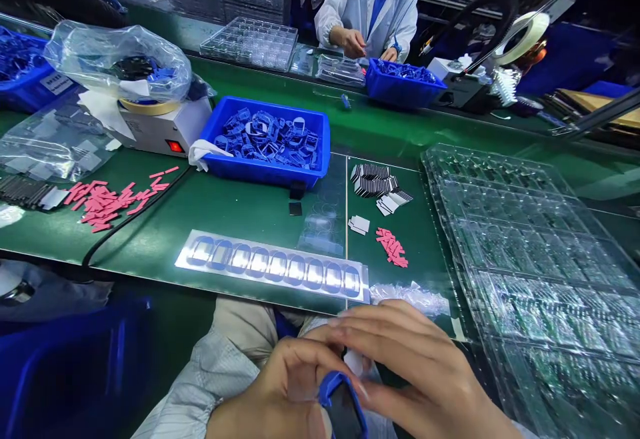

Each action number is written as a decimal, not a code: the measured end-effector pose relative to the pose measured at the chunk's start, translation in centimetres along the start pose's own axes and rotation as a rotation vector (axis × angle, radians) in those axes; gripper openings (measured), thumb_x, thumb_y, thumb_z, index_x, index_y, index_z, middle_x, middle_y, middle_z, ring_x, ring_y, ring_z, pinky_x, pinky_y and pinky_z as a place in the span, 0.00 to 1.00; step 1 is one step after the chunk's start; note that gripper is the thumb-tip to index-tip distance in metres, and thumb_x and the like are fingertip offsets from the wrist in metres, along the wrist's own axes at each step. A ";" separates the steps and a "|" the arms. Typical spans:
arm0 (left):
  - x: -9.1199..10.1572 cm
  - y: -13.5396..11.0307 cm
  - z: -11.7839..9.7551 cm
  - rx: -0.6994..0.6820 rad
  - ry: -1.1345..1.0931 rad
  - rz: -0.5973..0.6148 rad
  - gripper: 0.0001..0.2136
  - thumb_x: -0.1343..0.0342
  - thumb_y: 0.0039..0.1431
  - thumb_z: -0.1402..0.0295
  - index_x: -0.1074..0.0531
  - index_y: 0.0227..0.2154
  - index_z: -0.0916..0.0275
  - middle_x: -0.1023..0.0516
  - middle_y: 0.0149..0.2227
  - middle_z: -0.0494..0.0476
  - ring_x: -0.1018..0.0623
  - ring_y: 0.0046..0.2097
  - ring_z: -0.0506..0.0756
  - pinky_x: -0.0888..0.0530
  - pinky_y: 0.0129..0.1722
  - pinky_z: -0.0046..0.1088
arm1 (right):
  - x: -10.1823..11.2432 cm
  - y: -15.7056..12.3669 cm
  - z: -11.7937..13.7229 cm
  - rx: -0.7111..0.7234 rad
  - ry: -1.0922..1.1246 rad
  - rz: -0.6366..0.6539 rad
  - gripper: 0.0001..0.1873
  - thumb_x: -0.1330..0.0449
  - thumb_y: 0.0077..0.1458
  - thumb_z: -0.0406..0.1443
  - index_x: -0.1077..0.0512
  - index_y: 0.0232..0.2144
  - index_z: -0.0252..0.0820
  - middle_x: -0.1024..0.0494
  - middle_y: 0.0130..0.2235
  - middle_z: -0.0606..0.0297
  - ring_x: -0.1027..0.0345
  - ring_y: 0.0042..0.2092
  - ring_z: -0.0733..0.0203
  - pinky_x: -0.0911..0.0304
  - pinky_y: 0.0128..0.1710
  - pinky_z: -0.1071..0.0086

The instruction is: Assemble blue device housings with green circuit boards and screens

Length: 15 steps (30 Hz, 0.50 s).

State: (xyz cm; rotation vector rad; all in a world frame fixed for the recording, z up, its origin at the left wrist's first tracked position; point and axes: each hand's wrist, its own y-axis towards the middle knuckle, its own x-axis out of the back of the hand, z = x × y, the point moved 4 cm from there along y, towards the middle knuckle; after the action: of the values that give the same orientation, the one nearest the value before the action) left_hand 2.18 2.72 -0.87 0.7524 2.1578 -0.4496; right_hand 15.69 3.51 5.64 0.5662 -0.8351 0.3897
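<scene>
My left hand (280,392) grips a small blue plastic frame (364,415) with a dark panel inside it, low in the head view. My right hand (425,365) closes on the same piece from the right, its long fingers reaching over toward the left hand. Something whitish (354,361) shows between the hands, too small to name. Just beyond them, on the green table (240,209), lies a strip of clear rounded films (277,265). Crumpled clear film scraps (413,297) lie by the right fingertips.
A blue bin of blue frames (270,169) stands behind the strip. Pink tabs (391,247), black-and-white pieces (373,180) and clear trays (530,225) are to the right. More pink tabs (103,204) and a cable (135,215) lie left. Opposite sits a person in a white coat (333,9).
</scene>
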 end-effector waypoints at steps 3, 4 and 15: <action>0.3 -0.2 0.4 0.073 -0.022 0.023 0.13 0.34 0.45 0.57 0.20 0.35 0.53 0.23 0.34 0.53 0.24 0.39 0.52 0.31 0.43 0.28 | -0.2 -0.2 -0.1 -0.010 0.082 -0.003 0.10 0.42 0.58 0.35 0.29 0.44 0.43 0.18 0.38 0.63 0.23 0.40 0.60 0.28 0.39 0.67; 0.4 -0.3 0.6 0.107 -0.025 0.022 0.13 0.34 0.44 0.56 0.19 0.34 0.54 0.23 0.33 0.53 0.24 0.39 0.53 0.31 0.43 0.29 | -0.3 -0.4 -0.2 -0.020 0.103 0.000 0.10 0.42 0.58 0.35 0.29 0.43 0.43 0.18 0.38 0.64 0.23 0.39 0.60 0.28 0.39 0.67; 1.3 -0.1 2.6 0.217 -0.182 -0.175 0.14 0.32 0.40 0.56 0.19 0.29 0.58 0.22 0.33 0.53 0.23 0.34 0.49 0.30 0.35 0.20 | -3.2 -5.0 1.2 -0.108 -0.313 -0.418 0.03 0.37 0.51 0.30 0.26 0.31 0.42 0.18 0.36 0.61 0.23 0.36 0.57 0.27 0.32 0.66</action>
State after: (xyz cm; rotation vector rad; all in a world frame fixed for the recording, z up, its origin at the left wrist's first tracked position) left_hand 2.91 1.71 -3.47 0.6147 2.0317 -0.8220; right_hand 15.69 -1.47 2.23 0.6928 -1.0021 -0.1300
